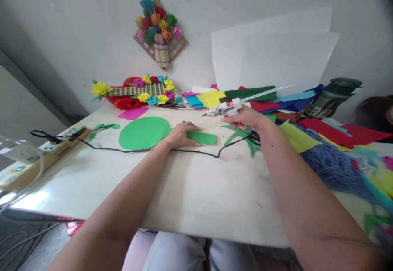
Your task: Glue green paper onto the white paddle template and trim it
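Note:
A green paddle-shaped cutout (143,133), round at one end with a long narrow handle, lies flat on the table (184,193). My left hand (180,134) grips the cutout across its handle, fingers on the far edge and thumb on the near edge. In my right hand (249,118) is a white hot glue gun (229,106), held above the table with its nozzle pointing left. A clear glue stick (264,93) sticks out of its back. The gun's black cord (196,152) runs left along the cutout's near side.
A power strip (61,148) stands at the left, near small green paper leaves (104,126). A flower-decorated guitar shape (138,91) rests against the wall. Green paper scraps (238,134), blue yarn (328,164), coloured paper (344,134) and a dark bottle (333,97) are at the right.

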A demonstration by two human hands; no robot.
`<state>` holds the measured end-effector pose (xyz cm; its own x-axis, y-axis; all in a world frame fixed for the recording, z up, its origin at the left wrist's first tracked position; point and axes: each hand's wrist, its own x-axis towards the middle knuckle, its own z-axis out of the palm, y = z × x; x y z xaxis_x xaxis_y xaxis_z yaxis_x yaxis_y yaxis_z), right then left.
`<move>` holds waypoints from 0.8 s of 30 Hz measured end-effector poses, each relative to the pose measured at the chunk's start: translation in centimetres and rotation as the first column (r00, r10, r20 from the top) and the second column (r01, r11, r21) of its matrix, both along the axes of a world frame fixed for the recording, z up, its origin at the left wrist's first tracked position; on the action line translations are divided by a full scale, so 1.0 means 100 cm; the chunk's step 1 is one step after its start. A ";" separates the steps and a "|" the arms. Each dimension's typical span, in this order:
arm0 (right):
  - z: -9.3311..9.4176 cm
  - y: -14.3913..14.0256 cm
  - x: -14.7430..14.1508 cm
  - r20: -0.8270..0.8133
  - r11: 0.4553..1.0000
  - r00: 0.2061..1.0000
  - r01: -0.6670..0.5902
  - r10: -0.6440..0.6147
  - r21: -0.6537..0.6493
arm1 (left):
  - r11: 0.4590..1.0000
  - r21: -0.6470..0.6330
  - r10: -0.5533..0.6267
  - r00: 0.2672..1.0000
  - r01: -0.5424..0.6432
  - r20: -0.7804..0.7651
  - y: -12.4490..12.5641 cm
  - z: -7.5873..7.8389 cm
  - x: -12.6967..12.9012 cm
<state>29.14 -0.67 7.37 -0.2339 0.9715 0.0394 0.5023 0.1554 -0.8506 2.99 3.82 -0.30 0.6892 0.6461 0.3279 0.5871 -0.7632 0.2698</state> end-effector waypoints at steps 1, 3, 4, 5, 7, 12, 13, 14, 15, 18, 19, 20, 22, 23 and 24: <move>0.000 0.000 0.002 0.033 1.000 0.999 0.000 0.001 -0.026 | 1.000 -0.002 0.003 1.000 -0.003 -0.008 0.000 0.000 0.000; 0.000 0.001 0.006 0.095 0.997 0.995 0.001 0.006 -0.074 | 1.000 -0.009 0.011 1.000 -0.011 -0.024 0.000 0.000 0.000; 0.000 0.001 0.007 0.118 0.996 0.993 0.002 0.008 -0.090 | 1.000 -0.012 0.017 0.999 -0.017 -0.031 0.000 0.000 0.000; 0.001 0.001 0.008 0.136 0.995 0.991 0.003 0.010 -0.100 | 1.000 -0.013 0.024 0.999 -0.024 -0.036 0.000 -0.001 0.000; 0.003 0.001 0.008 0.171 0.994 0.985 0.000 0.019 -0.111 | 0.999 -0.012 0.037 0.998 -0.037 -0.044 0.001 -0.001 0.000; 0.005 0.000 0.003 0.303 0.987 0.952 0.001 0.048 -0.158 | 0.999 -0.028 0.033 0.999 -0.034 -0.040 0.004 -0.004 -0.002; 0.005 0.001 0.002 0.320 0.987 0.946 -0.001 0.054 -0.161 | 0.999 -0.035 0.027 0.999 -0.028 -0.038 0.004 -0.004 -0.002; 0.005 0.001 0.001 0.333 0.987 0.941 -0.005 0.060 -0.162 | 0.999 -0.041 0.022 0.999 -0.024 -0.036 0.005 -0.004 -0.002; 0.005 0.001 0.001 0.343 0.987 0.937 -0.009 0.065 -0.162 | 0.999 -0.046 0.021 0.999 -0.022 -0.035 0.005 -0.004 -0.002; 0.003 0.002 -0.001 0.368 0.988 0.927 -0.019 0.075 -0.153 | 0.998 -0.062 0.020 0.999 -0.022 -0.039 0.005 -0.003 -0.002; 0.003 0.003 -0.001 0.378 0.989 0.922 -0.023 0.078 -0.148 | 0.997 -0.067 0.019 0.999 -0.022 -0.043 0.005 -0.002 -0.002; 0.002 0.004 -0.002 0.389 0.989 0.917 -0.028 0.083 -0.144 | 0.997 -0.072 0.018 0.999 -0.021 -0.046 0.004 -0.002 -0.002; 0.000 0.006 -0.003 0.415 0.990 0.906 -0.032 0.086 -0.136 | 0.997 -0.080 0.015 0.999 -0.019 -0.050 0.004 -0.001 -0.002; 0.000 0.007 -0.003 0.427 0.991 0.900 -0.028 0.082 -0.132 | 0.996 -0.082 0.015 0.999 -0.019 -0.048 0.004 -0.001 -0.002; -0.001 0.008 -0.004 0.437 0.991 0.896 -0.022 0.076 -0.128 | 0.996 -0.084 0.016 0.999 -0.019 -0.045 0.004 -0.001 -0.002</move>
<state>28.76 0.08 7.25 -0.2480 0.9496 -0.1919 0.8236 0.1024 -0.5578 2.79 4.20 -0.38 0.6900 0.6825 0.2411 0.6130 -0.7281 0.3068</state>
